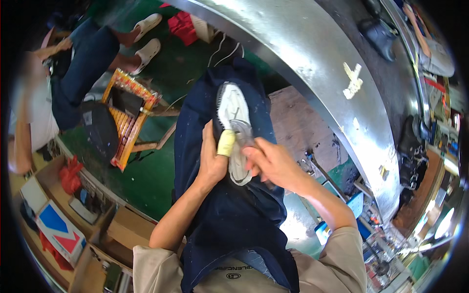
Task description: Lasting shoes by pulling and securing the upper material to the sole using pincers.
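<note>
Across my lap, on a dark blue apron (pixel 195 112), a shoe (pixel 234 105) lies with its pale underside up and the toe end pointing away from me. Its rim shows a row of small dark marks. My left hand (pixel 213 158) grips the shoe's left side; yellow tape wraps the thumb, which presses near the middle of the sole. In my right hand (pixel 273 163) is a grey metal tool that looks like a pair of pincers (pixel 240 128), its rounded head against the sole. My fingers hide part of its handles.
A curved metal worktable (pixel 312 63) runs from ahead to my right, with pale scraps (pixel 352 80) on it. At left, a person (pixel 88 73) sits beside a low wooden stool (pixel 128 117). Wooden compartments (pixel 129 229) stand lower left; tools and a blue box (pixel 355 205) are lower right.
</note>
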The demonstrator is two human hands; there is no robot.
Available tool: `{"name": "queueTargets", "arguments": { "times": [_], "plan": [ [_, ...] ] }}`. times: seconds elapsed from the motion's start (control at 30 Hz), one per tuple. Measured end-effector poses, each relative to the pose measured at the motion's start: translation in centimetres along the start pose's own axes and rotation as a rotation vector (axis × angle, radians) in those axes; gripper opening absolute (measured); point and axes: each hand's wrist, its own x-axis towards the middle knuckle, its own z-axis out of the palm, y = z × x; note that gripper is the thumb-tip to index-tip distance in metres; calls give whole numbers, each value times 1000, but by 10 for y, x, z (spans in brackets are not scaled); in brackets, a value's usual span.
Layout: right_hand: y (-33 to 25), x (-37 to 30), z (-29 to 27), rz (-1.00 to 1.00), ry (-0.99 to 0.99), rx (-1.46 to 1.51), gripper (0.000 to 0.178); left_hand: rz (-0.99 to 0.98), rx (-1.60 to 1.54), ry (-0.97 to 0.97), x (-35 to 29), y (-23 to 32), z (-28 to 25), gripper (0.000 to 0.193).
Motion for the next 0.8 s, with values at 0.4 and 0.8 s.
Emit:
{"name": "queueTargets", "arguments": {
  "times": [0.4,0.8],
  "plan": [
    [-23,21,-23,-815,339,-1053,29,137,367,25,2,12,4,63],
    [-17,-20,-36,-180,-236,-391,35,-187,388,-417,15,60,-43,66]
  ]
}}
